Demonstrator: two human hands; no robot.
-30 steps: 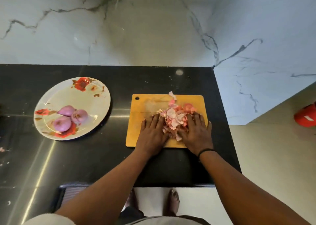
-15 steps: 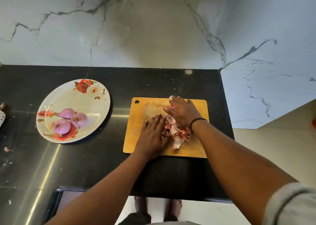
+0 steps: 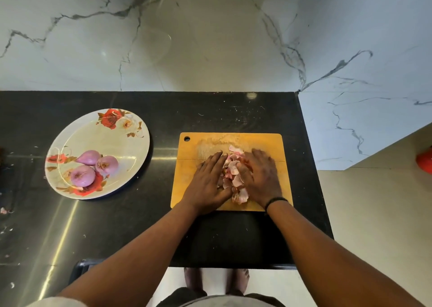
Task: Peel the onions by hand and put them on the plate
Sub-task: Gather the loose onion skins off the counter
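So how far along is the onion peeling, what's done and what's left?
Done: three peeled onions lie on the flowered plate. In hand: the left hand and right hand press flat on either side of a pile of onion skins on the cutting board, as if gathering it. Left: no unpeeled onion shows, so probably only clearing the skins.

We see a glossy black stone counter point(image 3: 105, 225), a matt wooden cutting board point(image 3: 194, 150), papery onion skins point(image 3: 233, 169) and a glazed floral plate point(image 3: 131, 143).
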